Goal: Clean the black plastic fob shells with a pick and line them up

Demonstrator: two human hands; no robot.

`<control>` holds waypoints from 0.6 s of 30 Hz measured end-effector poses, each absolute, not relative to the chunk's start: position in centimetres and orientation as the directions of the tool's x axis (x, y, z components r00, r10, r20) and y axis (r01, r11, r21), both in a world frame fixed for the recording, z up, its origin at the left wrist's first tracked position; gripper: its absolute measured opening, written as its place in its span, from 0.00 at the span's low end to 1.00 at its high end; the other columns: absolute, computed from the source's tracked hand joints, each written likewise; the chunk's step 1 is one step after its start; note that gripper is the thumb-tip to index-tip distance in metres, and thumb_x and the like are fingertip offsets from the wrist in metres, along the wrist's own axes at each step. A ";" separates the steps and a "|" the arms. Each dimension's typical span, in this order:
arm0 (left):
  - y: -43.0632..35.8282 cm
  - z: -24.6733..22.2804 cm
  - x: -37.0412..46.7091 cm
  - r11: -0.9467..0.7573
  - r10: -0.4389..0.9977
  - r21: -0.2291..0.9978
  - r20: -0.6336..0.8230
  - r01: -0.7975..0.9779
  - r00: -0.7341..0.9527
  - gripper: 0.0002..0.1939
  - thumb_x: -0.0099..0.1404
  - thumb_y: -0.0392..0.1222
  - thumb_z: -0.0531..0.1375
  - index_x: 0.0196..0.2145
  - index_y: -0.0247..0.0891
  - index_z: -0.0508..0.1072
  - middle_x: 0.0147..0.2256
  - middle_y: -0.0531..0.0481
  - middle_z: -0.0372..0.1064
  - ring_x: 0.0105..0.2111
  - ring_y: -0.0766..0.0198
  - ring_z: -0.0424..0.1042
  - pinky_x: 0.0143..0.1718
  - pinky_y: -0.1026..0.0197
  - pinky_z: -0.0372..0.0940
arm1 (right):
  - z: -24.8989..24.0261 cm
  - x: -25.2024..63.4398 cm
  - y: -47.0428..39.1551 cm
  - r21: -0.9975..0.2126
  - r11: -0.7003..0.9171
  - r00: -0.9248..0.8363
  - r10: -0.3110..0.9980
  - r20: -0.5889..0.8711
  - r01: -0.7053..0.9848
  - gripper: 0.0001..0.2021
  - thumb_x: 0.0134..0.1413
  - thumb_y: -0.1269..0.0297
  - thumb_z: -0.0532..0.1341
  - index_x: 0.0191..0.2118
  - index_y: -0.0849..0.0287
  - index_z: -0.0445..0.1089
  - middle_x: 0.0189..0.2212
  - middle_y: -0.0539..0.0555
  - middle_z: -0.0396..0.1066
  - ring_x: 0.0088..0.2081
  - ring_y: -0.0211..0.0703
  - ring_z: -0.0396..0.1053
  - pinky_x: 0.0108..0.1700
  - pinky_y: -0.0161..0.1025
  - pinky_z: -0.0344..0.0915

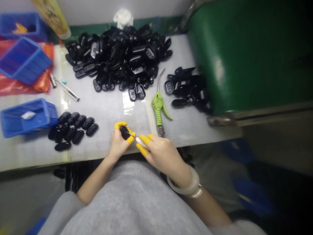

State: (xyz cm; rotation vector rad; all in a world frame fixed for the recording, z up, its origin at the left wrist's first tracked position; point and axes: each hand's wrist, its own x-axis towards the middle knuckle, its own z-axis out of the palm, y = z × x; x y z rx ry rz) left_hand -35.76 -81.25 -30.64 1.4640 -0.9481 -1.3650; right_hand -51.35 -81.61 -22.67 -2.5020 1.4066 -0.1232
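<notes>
At the table's front edge my left hand (119, 138), with yellow finger cots, holds a small black oval plastic casing (124, 132) between thumb and finger. My right hand (160, 150), also in yellow cots, grips a pale-handled tool (140, 142). The tool's thin metal shaft reaches to the casing; blur hides the exact shape of its tip. Just beyond my right hand lies a green air blow gun (157, 107) with a bent metal nozzle. Left of my hands, several black oval casings (78, 121) lie in slanted rows.
A large heap of black casings (117, 55) covers the back, with a smaller pile (188, 88) at right beside a green padded surface (244, 58). Blue bins (28, 119) stand at left. A slim cutter (67, 89), yellow tube (53, 18) and white tissue (123, 18) lie farther back.
</notes>
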 end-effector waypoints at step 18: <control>-81.1 -30.9 -35.7 -0.286 -0.952 0.958 -0.281 -0.022 0.120 0.22 0.57 0.41 0.64 0.44 0.41 0.58 0.31 0.56 0.65 0.29 0.69 0.68 0.34 0.63 0.65 | -22.8 -51.3 -81.3 -0.252 -0.485 0.499 -0.866 0.010 -0.837 0.14 0.64 0.63 0.52 0.36 0.62 0.74 0.22 0.52 0.69 0.22 0.38 0.65 0.24 0.37 0.51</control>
